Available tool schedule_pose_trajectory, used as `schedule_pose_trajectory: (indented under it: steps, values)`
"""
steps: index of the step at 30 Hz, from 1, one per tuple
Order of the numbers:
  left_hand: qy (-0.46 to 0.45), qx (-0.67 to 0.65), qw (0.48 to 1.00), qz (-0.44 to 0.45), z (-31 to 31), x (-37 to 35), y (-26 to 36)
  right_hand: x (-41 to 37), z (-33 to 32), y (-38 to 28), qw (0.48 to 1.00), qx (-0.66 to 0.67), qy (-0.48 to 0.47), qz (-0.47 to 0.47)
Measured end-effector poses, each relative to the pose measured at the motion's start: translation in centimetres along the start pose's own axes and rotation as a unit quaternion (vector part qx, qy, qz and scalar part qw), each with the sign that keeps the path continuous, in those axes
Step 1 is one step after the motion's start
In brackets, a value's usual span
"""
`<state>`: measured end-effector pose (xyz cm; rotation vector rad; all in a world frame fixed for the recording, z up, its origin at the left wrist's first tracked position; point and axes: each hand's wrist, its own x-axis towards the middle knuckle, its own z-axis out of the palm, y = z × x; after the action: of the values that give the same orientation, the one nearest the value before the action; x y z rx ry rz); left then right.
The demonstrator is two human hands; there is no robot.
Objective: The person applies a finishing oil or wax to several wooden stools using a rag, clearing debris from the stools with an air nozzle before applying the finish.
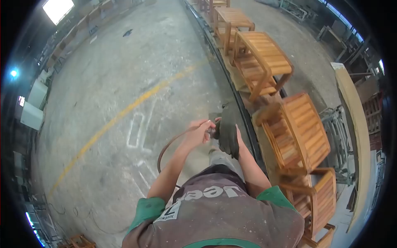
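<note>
In front of my body, my left hand point(201, 131) is closed around the metal end of a hand-held air tool point(212, 131). A brown hose point(163, 152) curves from this hand down toward my left side. A dark, floppy-edged pad point(228, 130) stands on edge against the tool's right side. My right hand point(238, 136) grips that pad from its far side, and most of its fingers are hidden behind it. Slatted wooden tables stand to the right; the nearest slatted table point(304, 130) lies tilted on its side.
A dark rail point(244, 111) runs along the floor just right of my hands, beside the row of wooden furniture, including a slatted table point(264, 53) farther off. A yellow line point(136, 101) crosses the concrete floor. At far right stands a long curved board point(355, 124).
</note>
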<state>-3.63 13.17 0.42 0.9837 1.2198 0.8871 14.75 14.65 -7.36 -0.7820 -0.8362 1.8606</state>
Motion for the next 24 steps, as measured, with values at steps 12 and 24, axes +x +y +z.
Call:
schedule_pose_trajectory:
  steps: [12, 24]
  values:
    - [0.007, -0.178, 0.984, -0.013, -16.2, 34.9, 12.4, 40.2, 1.4, -11.7, 0.943, -0.278, -0.182, 0.000]
    - [0.209, 0.086, 0.955, 0.193, -35.4, 50.7, 17.2, 71.9, 2.3, -18.6, 0.928, -0.347, -0.025, -0.134]
